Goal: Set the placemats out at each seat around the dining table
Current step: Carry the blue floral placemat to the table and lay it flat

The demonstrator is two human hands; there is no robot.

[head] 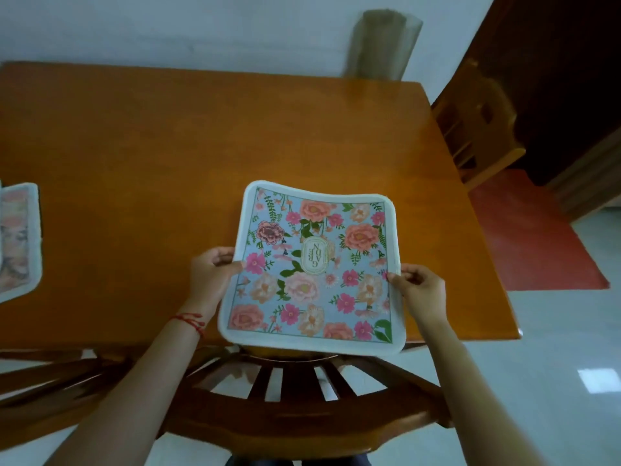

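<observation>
A square floral placemat with a pale blue ground, pink and peach roses and a white padded border (pixel 314 267) is held over the near edge of the orange-brown wooden dining table (pixel 168 146), toward its near right corner. Its far part is above the tabletop, while its near edge overhangs the table edge and sits above the chair back. The mat sags slightly along its far edge; whether any of it touches the wood cannot be told. A small oval label sits in the middle of the print.

The left hand (pixel 213 269) pinches the mat's left border about halfway along, thumb on top and fingers curled beneath. A red thread bracelet (pixel 190 319) circles that wrist. The right hand (pixel 418 285) pinches the right border at much the same height, fingers curled round the edge.

Directly below the mat, a dark wooden chair with a curved, slatted back (pixel 302 391) is pushed in at the near edge of the table. A second floral placemat with a white border (pixel 20 237) lies flat on the table at its left side, cut off by the frame. Another wooden chair (pixel 477 122) stands at the table's right edge, blurred. Beyond it, a red floor mat (pixel 524 237) lies on pale glossy floor tiles (pixel 571 348).
</observation>
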